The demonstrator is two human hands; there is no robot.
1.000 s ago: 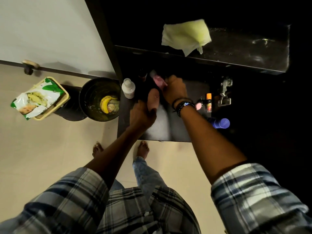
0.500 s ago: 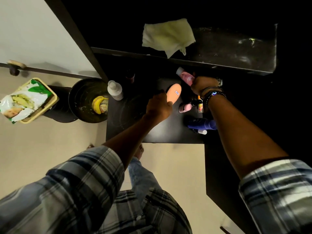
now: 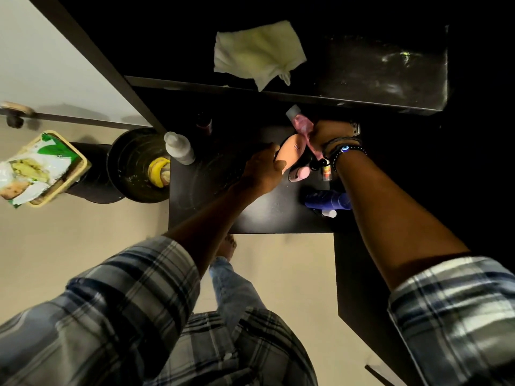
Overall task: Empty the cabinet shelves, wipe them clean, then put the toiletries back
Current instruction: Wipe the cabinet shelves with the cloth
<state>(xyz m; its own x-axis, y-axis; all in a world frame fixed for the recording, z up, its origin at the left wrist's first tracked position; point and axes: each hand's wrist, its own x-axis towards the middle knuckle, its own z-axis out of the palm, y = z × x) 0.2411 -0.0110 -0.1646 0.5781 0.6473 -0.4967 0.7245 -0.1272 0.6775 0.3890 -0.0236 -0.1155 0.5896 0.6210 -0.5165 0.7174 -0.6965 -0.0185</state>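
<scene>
Starting at the far left, a yellow basket (image 3: 60,174) holds a green-and-white packet (image 3: 30,174) on the pale floor, and just right of it a dark bin (image 3: 131,168) contains a banana peel (image 3: 157,171). Next comes the lower shelf (image 3: 256,215), a black surface with a white bottle (image 3: 179,148) standing at its left edge. The left hand (image 3: 263,169) reaches over the shelf, its fingers wrapped round the lower end of a peach-coloured bottle (image 3: 292,151) that tilts up to the right. Above, on the dusty upper shelf (image 3: 384,73), a pale yellow cloth (image 3: 259,54) lies crumpled with a corner hanging over the front edge. The right hand (image 3: 330,132), with beaded bracelets at the wrist, is closed around a pink tube (image 3: 302,126) whose grey cap points up-left. Below it stand a small pink bottle (image 3: 299,172) and a little orange-labelled bottle (image 3: 326,171), and nearer the shelf's front right a blue bottle (image 3: 326,200) lies on its side beside the forearm.
</scene>
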